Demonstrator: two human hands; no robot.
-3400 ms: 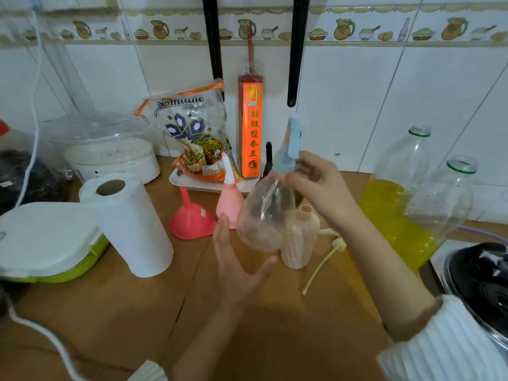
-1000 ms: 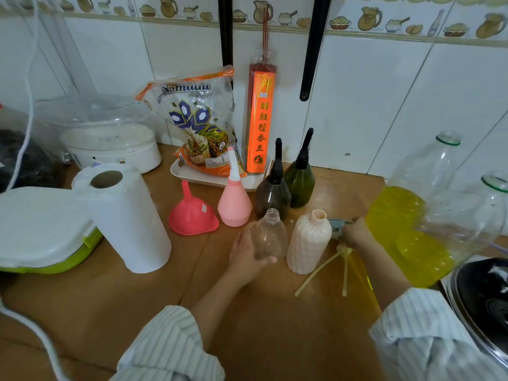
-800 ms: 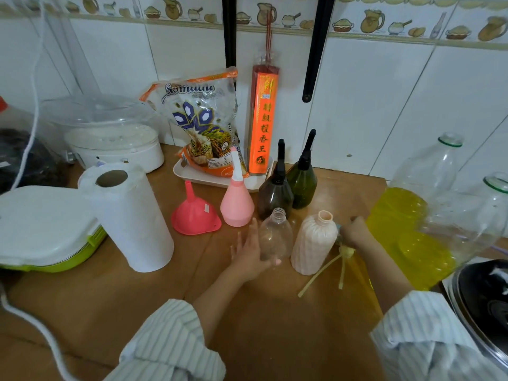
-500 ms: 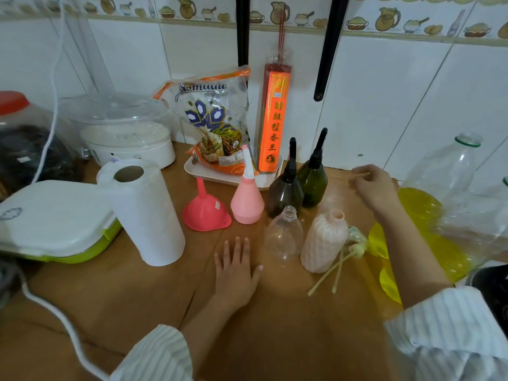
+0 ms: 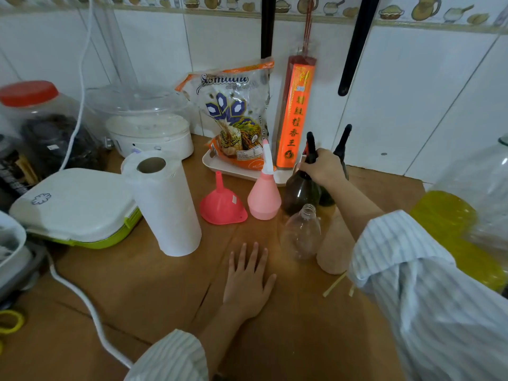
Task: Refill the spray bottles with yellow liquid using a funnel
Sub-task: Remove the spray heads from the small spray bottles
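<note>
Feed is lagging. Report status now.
Left hand flat on counter, right hand gripping brown spray bottle neck. Clear bottle uncapped, empty. Funnel untouched.

The right hand (image 5: 323, 167) covers the neck of the brown spray bottle (image 5: 301, 195), and the green spray bottle (image 5: 327, 198) just behind that hand is mostly hidden. The right forearm and sleeve (image 5: 428, 292) hide most of the ribbed beige bottle (image 5: 334, 243). Right of the sleeve, the oil jug (image 5: 467, 215) is blurred and cut by the frame edge.
</note>
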